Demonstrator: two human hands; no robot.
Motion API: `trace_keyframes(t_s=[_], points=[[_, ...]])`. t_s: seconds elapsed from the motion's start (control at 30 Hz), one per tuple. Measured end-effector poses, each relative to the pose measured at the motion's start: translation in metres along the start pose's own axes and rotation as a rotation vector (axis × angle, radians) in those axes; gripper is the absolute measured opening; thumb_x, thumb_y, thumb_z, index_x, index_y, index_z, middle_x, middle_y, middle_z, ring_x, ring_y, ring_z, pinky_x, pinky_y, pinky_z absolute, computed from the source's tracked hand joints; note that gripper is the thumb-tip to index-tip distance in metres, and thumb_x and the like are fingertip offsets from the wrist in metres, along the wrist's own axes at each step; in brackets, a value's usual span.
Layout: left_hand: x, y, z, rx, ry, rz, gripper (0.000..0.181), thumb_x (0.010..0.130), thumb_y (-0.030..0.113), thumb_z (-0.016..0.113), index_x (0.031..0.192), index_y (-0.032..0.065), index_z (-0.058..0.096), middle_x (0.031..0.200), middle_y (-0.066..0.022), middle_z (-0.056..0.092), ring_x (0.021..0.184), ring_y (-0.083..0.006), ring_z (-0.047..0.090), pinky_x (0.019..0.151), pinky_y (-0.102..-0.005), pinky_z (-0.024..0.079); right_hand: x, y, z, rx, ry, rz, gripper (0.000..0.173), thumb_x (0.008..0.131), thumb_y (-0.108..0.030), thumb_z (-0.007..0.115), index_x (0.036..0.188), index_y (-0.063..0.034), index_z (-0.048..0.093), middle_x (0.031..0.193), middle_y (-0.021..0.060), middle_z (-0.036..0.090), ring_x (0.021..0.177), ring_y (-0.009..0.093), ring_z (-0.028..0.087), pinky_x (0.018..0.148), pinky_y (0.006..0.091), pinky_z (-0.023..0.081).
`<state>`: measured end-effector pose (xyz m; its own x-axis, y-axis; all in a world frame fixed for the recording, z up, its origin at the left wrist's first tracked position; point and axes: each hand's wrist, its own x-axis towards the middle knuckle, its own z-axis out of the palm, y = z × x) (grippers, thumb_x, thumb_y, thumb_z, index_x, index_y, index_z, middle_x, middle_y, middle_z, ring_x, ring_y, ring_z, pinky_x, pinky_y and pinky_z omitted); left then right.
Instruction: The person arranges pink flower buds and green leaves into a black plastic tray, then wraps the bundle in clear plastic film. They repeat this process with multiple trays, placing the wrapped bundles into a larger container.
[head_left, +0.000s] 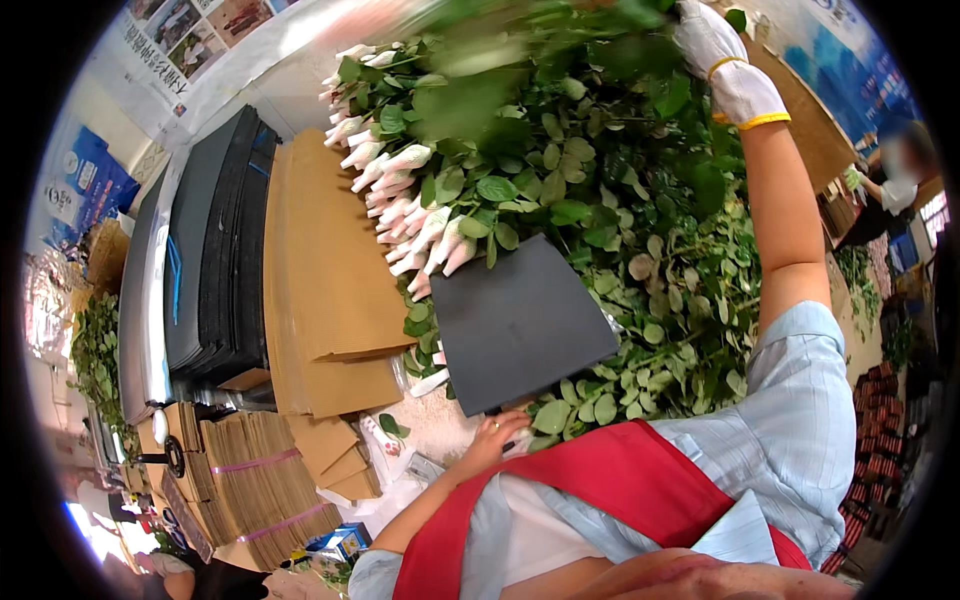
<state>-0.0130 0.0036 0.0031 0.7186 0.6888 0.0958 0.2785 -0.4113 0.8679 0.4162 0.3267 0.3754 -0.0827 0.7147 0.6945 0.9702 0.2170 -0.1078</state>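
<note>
My right hand (709, 56), in a white knit glove with a yellow cuff, reaches to the far right of the flower pile. It grips a leafy flower stem (480, 52), blurred by motion, and its fingertips are partly cut off. Below it lie many stems with green leaves (592, 172); their pale pink heads (405, 202), in white net sleeves, point left. My bare left hand (495, 436), with a ring, rests low by the near edge of a dark grey sheet (521, 322) that lies over the stems. Small black parts show by its fingers; whether it holds them is unclear.
Brown corrugated cardboard sheets (337, 285) and a stack of black sheets (217, 247) stand left of the flowers. Strapped cardboard bundles (255, 465) lie nearer, beside a small blue box (341, 541). Another person (896, 187) is at the far right.
</note>
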Motion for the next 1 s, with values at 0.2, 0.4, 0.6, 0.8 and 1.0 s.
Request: trace_keyframes(t_s=[0.2, 0.4, 0.6, 0.8, 1.0], points=[[0.015, 0.022, -0.010, 0.059, 0.067, -0.035, 0.061, 0.071, 0.019, 0.084, 0.126, 0.0102, 0.058, 0.134, -0.0234, 0.046, 0.121, -0.0368, 0.047, 0.100, -0.0434, 0.042, -0.053, 0.002, 0.041, 0.226, -0.221, -0.051, 0.037, 0.085, -0.020, 0.062, 0.121, -0.0106, 0.062, 0.118, 0.0166, 0.065, 0.105, 0.029, 0.064, 0.089, 0.0379, 0.053], [0.013, 0.027, -0.017, 0.173, 0.038, 0.010, 0.065, 0.067, 0.014, 0.085, 0.125, 0.0071, 0.056, 0.129, -0.0153, 0.056, 0.121, -0.0345, 0.048, 0.102, -0.0415, 0.039, -0.115, -0.152, 0.038, -0.054, -0.028, -0.296, 0.014, 0.087, -0.017, 0.054, 0.096, -0.0167, 0.065, 0.082, 0.0064, 0.066, 0.067, 0.026, 0.067, 0.055, 0.0398, 0.054], [0.003, 0.012, -0.002, -0.112, 0.133, -0.304, 0.069, 0.067, 0.020, 0.086, 0.128, 0.0055, 0.056, 0.124, -0.0180, 0.058, 0.119, -0.0362, 0.049, 0.100, -0.0419, 0.043, -0.182, -0.158, -0.059, -0.125, -0.544, -0.393, 0.008, 0.080, -0.019, 0.059, 0.082, -0.0146, 0.066, 0.068, 0.0055, 0.063, 0.062, 0.024, 0.066, 0.052, 0.0390, 0.053], [-0.020, -0.021, 0.014, -0.627, 0.174, -0.477, 0.056, 0.065, 0.025, 0.088, 0.112, 0.0062, 0.066, 0.124, -0.0224, 0.053, 0.119, -0.0390, 0.048, 0.097, -0.0420, 0.043, -0.264, -0.140, -0.090, -0.001, -1.225, -0.364, 0.026, 0.077, -0.015, 0.064, 0.102, -0.0129, 0.071, 0.081, 0.0131, 0.067, 0.071, 0.029, 0.068, 0.057, 0.0416, 0.054], [0.007, 0.027, -0.013, 0.297, 0.208, 0.007, 0.063, 0.059, 0.028, 0.091, 0.119, 0.0240, 0.071, 0.153, -0.0289, 0.023, 0.141, -0.0468, 0.021, 0.114, -0.0516, 0.027, -0.372, -0.135, -0.019, -0.047, -1.320, -0.021, 0.048, 0.080, -0.010, 0.058, 0.127, -0.0243, 0.059, 0.113, 0.0102, 0.068, 0.090, 0.031, 0.070, 0.070, 0.0447, 0.058]])
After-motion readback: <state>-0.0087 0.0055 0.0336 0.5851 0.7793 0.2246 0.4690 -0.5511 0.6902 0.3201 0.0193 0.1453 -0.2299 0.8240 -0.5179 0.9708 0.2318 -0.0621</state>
